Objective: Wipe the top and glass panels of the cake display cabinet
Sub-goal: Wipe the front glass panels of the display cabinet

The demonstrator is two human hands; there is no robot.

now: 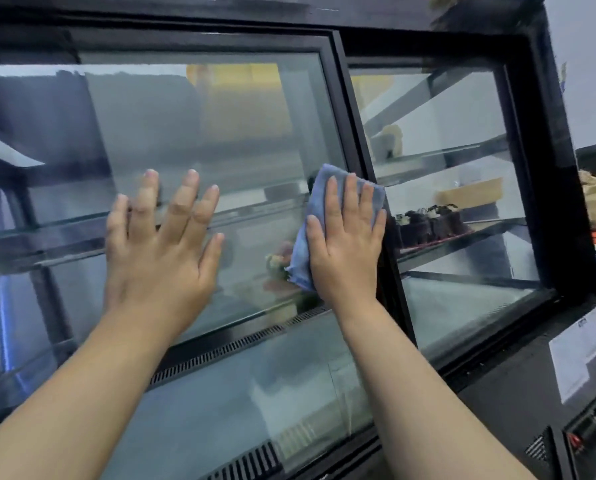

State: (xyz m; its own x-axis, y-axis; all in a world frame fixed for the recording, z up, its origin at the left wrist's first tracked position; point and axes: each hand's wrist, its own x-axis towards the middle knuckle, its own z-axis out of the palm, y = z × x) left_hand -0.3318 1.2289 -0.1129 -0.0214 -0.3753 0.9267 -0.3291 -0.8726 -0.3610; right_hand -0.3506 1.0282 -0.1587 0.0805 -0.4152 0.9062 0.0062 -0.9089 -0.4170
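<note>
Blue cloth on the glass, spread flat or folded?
Folded: the small blue fabric cloth lies doubled in layers under the flat right hand.

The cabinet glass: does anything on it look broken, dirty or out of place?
Nothing looks broken or askew. The left glass panel looks hazy, while the right glass panel is clearer. The right hand presses a blue cloth flat on the hazy one.

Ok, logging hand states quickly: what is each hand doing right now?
Left hand: open, fingers spread on the glass, holding nothing.
Right hand: open, pressing the blue cloth flat against the glass.
</note>
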